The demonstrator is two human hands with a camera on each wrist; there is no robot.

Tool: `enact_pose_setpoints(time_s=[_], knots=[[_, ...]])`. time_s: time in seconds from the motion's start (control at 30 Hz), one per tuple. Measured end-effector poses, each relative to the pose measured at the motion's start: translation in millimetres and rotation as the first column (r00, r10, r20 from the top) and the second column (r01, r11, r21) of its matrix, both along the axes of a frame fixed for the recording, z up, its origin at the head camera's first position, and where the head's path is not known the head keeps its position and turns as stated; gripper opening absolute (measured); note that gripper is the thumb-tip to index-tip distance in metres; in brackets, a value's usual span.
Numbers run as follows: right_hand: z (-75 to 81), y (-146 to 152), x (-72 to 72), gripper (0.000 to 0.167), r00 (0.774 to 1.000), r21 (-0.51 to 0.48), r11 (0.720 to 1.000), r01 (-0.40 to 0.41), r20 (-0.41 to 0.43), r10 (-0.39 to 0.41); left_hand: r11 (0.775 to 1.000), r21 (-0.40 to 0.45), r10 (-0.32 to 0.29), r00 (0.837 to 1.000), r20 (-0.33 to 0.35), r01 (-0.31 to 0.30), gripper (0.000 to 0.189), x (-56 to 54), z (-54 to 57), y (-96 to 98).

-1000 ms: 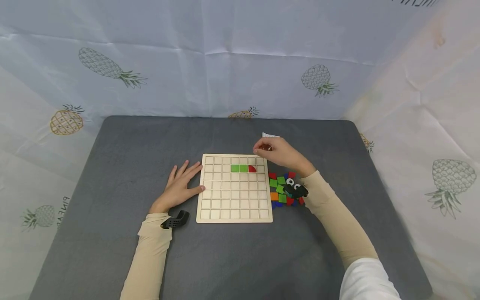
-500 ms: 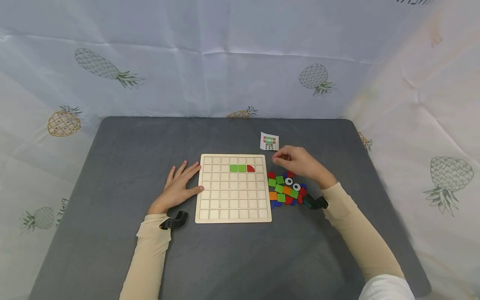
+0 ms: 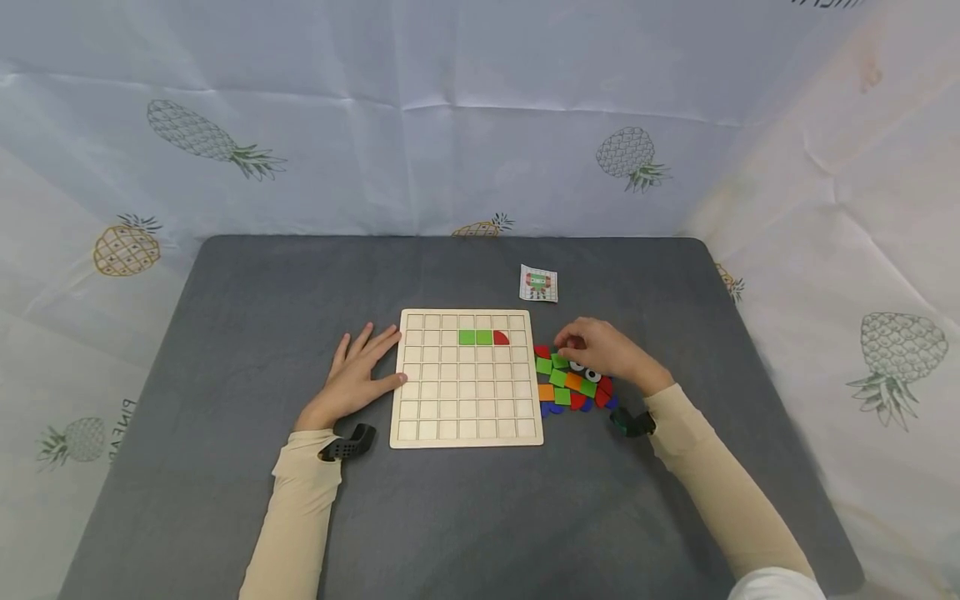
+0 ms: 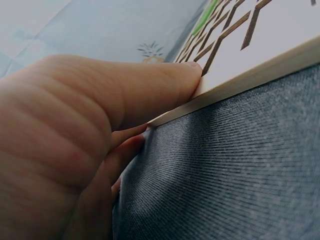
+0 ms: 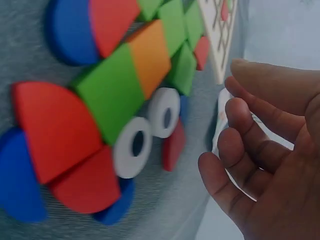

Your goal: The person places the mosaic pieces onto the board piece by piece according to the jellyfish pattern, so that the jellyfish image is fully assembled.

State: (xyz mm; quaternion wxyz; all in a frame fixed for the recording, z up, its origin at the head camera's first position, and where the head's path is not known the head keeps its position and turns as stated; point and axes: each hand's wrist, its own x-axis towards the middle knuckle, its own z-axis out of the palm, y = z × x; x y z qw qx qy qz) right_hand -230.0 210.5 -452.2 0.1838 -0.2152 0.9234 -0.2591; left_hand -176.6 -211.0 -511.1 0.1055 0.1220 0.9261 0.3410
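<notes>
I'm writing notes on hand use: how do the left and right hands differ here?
The left hand spreads its fingers; the right hand curls its loosely. The left hand touches the board at its left edge; the right hand hovers by the loose pieces, apparently holding nothing. Both emerge from beige sleeves.

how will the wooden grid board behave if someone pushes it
The wooden grid board is probably stiff, since its edges look straight. Lying broad and flat on the table, it would likely slide rather than tip. Pushed rightward, it might nudge the coloured pieces beside it.
</notes>
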Motion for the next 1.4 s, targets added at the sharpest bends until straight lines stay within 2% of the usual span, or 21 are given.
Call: enact_pose_setpoints(time_s=[0.23, 0.4, 0.67, 0.87, 1.0, 1.13, 1.4], knots=[[-15.1, 3.5, 0.5, 0.015, 1.000, 0.039, 0.999, -0.005, 0.017, 0.004, 1.000, -0.003, -0.003, 1.000, 0.001, 0.003, 0.081, -0.2, -0.8, -0.8], [-21.7, 3.9, 0.6, 0.021, 1.000, 0.062, 0.998, -0.011, 0.003, 0.011, 1.000, 0.000, -0.003, 1.000, 0.000, 0.003, 0.081, 0.0, -1.2, -1.3], [-24.2, 2.9, 0.0, 0.027, 1.000, 0.080, 0.997, 0.010, -0.013, -0.009, 1.000, 0.005, -0.001, 1.000, -0.003, 0.001, 0.081, 0.0, -1.6, -0.7], [-23.9, 1.3, 0.7, 0.022, 0.998, 0.076, 0.996, 0.036, -0.059, -0.032, 1.000, 0.009, 0.001, 1.000, -0.005, -0.001, 0.080, 0.2, -2.2, 0.0], [-23.2, -1.0, 0.3, 0.018, 0.993, 0.078, 0.993, 0.085, -0.089, -0.078, 1.000, 0.006, 0.003, 1.000, -0.009, -0.003, 0.080, 0.6, -1.6, 0.3], [-20.4, -3.6, -3.0, 0.015, 0.988, 0.032, 0.991, 0.128, -0.087, -0.125, 1.000, 0.001, 0.004, 1.000, -0.015, -0.004, 0.080, 0.6, -1.0, 0.5], [-16.3, -4.2, -15.2, 0.012, 0.986, -0.141, 0.976, 0.168, 0.001, -0.169, 1.000, -0.003, 0.006, 1.000, -0.020, -0.006, 0.079, 0.7, -1.3, 0.3]])
